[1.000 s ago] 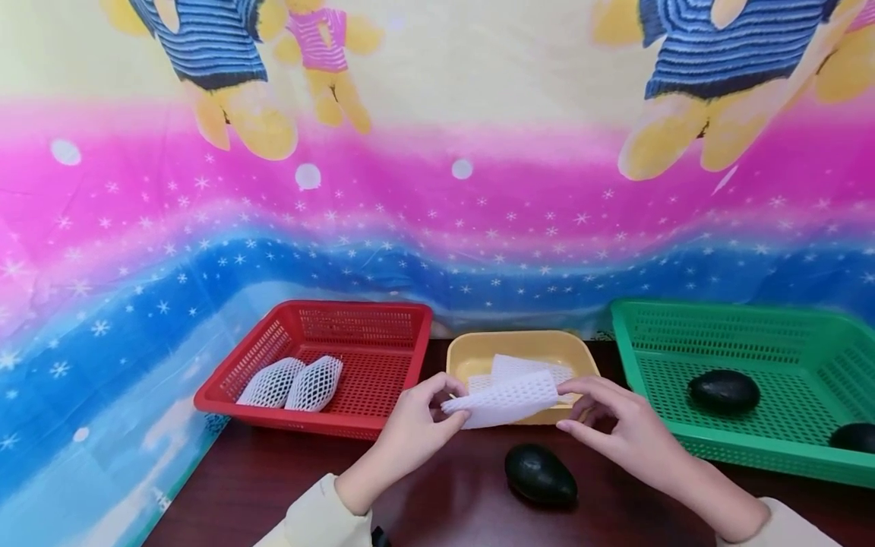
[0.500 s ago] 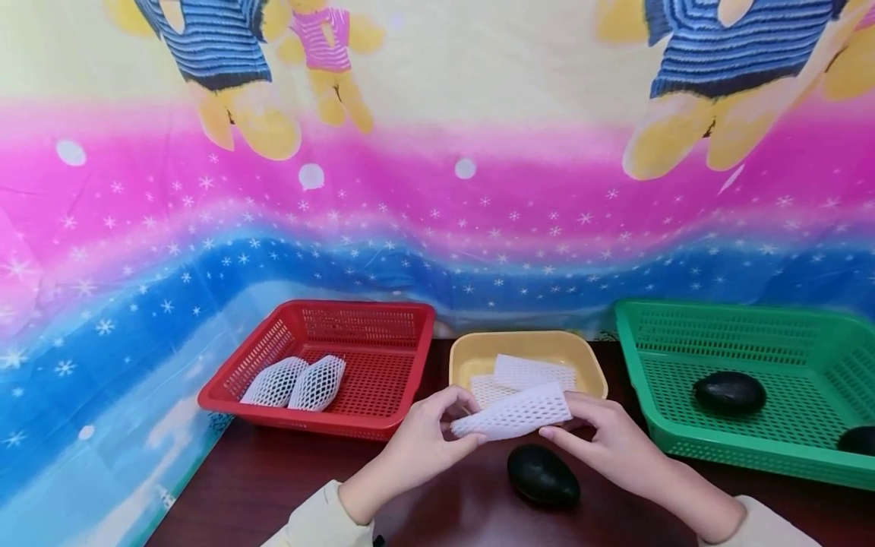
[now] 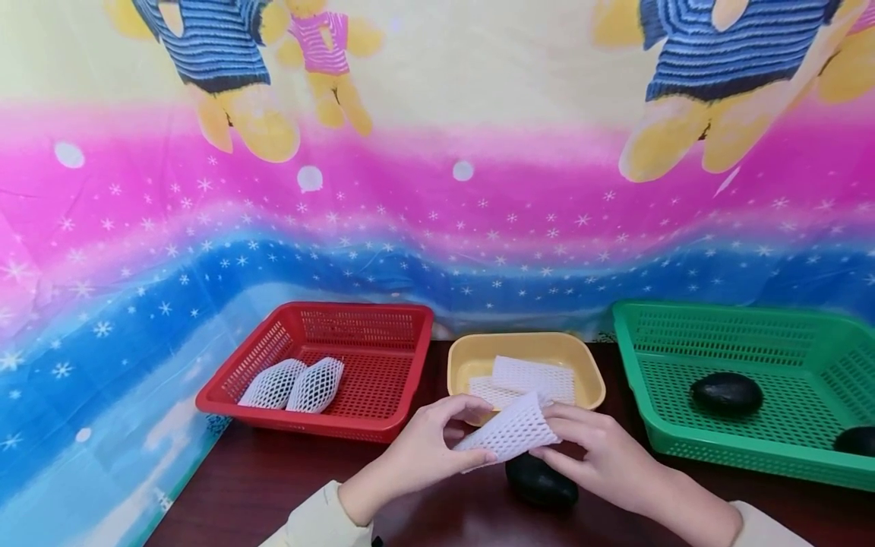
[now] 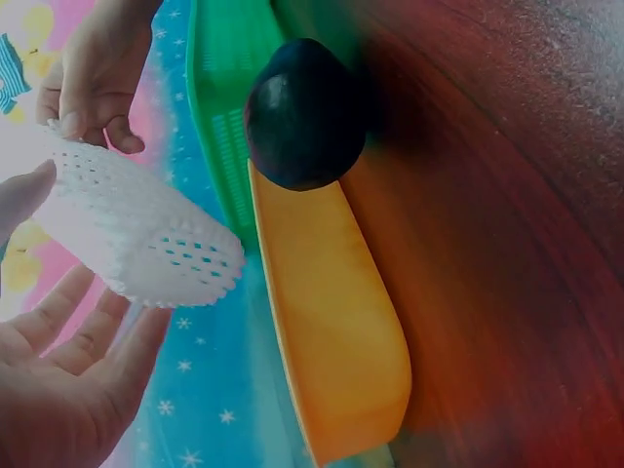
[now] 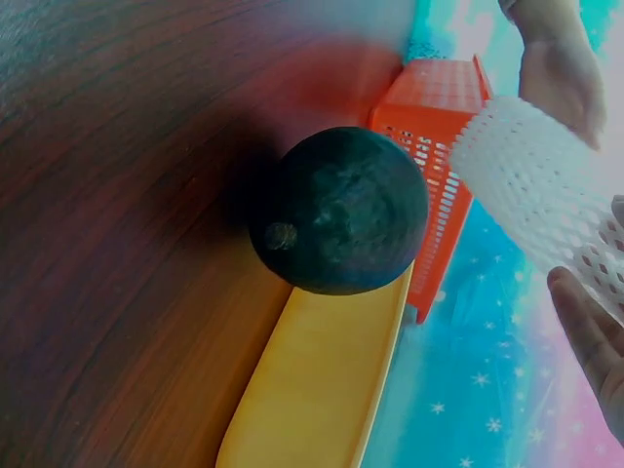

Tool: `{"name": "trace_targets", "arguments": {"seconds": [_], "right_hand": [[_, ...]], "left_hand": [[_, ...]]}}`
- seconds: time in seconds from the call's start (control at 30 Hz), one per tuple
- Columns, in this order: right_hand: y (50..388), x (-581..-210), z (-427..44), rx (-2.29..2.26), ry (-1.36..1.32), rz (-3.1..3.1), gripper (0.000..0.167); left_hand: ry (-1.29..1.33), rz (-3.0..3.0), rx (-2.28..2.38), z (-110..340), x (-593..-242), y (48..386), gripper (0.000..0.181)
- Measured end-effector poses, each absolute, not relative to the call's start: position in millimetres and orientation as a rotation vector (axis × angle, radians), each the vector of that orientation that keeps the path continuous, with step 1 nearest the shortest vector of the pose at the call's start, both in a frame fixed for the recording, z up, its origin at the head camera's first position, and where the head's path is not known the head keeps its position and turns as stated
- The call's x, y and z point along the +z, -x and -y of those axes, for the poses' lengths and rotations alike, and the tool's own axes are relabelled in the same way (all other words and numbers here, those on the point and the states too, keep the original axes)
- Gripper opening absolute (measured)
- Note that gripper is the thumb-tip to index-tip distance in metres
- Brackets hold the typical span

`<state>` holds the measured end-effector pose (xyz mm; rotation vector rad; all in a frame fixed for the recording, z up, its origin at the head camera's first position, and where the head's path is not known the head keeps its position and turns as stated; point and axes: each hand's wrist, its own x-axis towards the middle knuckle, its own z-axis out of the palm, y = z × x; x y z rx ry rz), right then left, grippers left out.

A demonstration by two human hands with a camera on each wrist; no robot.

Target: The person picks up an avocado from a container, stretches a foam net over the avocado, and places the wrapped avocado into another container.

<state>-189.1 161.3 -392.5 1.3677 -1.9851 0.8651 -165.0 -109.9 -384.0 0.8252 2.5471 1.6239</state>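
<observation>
A white foam fruit net (image 3: pixel 513 431) is held in the air between both hands, its mesh tube partly opened out. My left hand (image 3: pixel 427 448) holds one end, thumb in front and fingers behind; in the left wrist view the tube's open mouth faces the camera beside the left fingers (image 4: pixel 136 346). At the other end, my right hand (image 3: pixel 611 460) pinches the net between thumb and fingers. Just below lies a dark avocado (image 3: pixel 540 484) on the table, its top partly covered by the net and right hand. The right wrist view shows its stem end (image 5: pixel 281 236).
A red basket (image 3: pixel 321 429) at left holds two netted fruits (image 3: pixel 316 384). Behind the hands, a yellow tray (image 3: pixel 595 384) contains more foam nets (image 3: pixel 533 377). The green basket (image 3: pixel 766 454) at right holds two bare avocados (image 3: pixel 727 393). A printed cloth (image 3: pixel 437 228) hangs behind.
The net has come down and toward me, over the avocado, and tilts more steeply. My right hand has moved from the net's edge to a hold on its end.
</observation>
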Motion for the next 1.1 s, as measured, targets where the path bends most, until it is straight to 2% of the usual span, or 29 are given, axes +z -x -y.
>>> {"name": "trace_targets", "arguments": {"seconds": [0.1, 0.3, 0.47, 0.67, 0.93, 1.1], "right_hand": [[189, -393, -161, 0.85, -1.362, 1.992, 0.034], [192, -397, -162, 0.854, -1.379, 1.974, 0.027], [191, -395, -163, 0.863, -1.389, 2.002, 0.021], [192, -396, -167, 0.863, -1.396, 2.019, 0.004], [194, -400, -174, 0.883, -1.391, 2.025, 0.001], [192, -400, -178, 0.895, -1.375, 2.098, 0.017]], "left_hand": [[-0.84, -2.537, 1.655, 108, -386, 165, 0.035], [-0.869, -2.632, 1.662, 109, -388, 164, 0.016], [-0.851, -2.671, 1.652, 112, -390, 166, 0.016], [-0.81, -2.676, 1.657, 115, -390, 166, 0.016], [-0.786, -2.692, 1.648, 116, -387, 168, 0.016], [-0.764, -2.685, 1.647, 120, -388, 168, 0.015]]}}
